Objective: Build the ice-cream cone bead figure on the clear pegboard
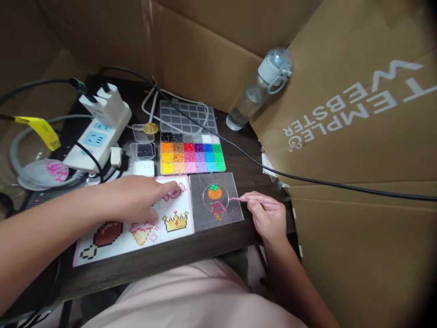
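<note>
My left hand (138, 196) reaches over a printed pattern sheet (160, 237), forefinger stretched onto a pink motif and thumb held apart. It grips nothing. Pixel drawings of a crown, an ice cream and a drumstick show on the sheet. Beside it lies a clear pegboard (200, 219) with an orange fruit made of beads (215, 192) and a pink-and-orange bead ice cream (218, 210). A faint clear circle surrounds part of these. My right hand (268, 216) is closed around thin pink tweezers (241, 199), their bent tip over the pegboard near the beads.
A bead box (191, 155) with many colours stands behind the pegboard, its lid raised. Small bead cases (144, 168) lie beside it. At left are a power strip (97, 136) and a dish of pink beads (43, 175). A water bottle (254, 93) and black cable (235, 148) are behind.
</note>
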`<state>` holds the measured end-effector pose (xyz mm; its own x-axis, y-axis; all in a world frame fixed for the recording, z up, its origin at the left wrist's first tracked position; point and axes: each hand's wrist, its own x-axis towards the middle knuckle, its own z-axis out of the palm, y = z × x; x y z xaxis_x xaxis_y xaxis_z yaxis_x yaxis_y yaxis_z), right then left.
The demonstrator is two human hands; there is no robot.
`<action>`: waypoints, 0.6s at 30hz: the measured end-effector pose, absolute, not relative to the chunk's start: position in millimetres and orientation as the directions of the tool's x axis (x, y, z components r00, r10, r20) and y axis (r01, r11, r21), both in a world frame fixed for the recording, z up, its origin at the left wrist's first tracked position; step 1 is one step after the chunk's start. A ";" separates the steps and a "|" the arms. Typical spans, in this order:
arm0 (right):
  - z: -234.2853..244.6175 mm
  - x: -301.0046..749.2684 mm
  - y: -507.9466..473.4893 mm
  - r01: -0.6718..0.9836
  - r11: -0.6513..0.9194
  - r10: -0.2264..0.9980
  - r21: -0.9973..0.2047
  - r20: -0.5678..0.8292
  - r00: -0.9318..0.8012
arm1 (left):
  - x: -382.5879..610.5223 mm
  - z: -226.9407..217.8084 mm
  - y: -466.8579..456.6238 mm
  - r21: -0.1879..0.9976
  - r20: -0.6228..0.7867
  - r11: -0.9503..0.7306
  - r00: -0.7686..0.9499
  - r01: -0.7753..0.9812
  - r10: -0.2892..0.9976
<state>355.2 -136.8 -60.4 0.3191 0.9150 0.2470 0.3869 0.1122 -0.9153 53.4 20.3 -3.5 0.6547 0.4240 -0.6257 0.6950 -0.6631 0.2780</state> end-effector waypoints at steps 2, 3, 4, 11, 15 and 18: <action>-63.3 359.0 -149.2 0.463 0.149 0.921 -0.874 0.293 0.257 | 51.5 -10.0 21.4 0.271 -0.618 -0.659 0.651 0.702 0.440; -65.0 360.1 -153.6 0.485 0.157 0.923 -0.860 0.303 0.238 | 50.3 -13.4 22.0 0.268 -0.615 -0.658 0.651 0.704 0.445; -67.0 360.9 -156.9 0.497 0.160 0.925 -0.853 0.305 0.227 | 49.1 -16.5 22.6 0.263 -0.613 -0.660 0.650 0.703 0.448; -72.3 358.9 -160.3 0.509 0.170 0.922 -0.844 0.318 0.221 | 47.5 -23.9 25.1 0.240 -0.624 -0.671 0.641 0.702 0.447; -68.7 357.6 -158.6 0.535 0.152 0.928 -0.831 0.307 0.212 | 49.5 -21.9 24.9 0.240 -0.625 -0.662 0.635 0.710 0.454; -68.0 357.0 -158.2 0.540 0.141 0.934 -0.830 0.292 0.204 | 49.4 -20.9 24.5 0.242 -0.628 -0.654 0.630 0.717 0.457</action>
<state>357.0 -158.2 -68.0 0.2042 0.9344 0.2920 0.5403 0.1411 -0.8296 49.4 24.5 -20.9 0.6296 0.4574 -0.6281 0.7168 -0.6537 0.2424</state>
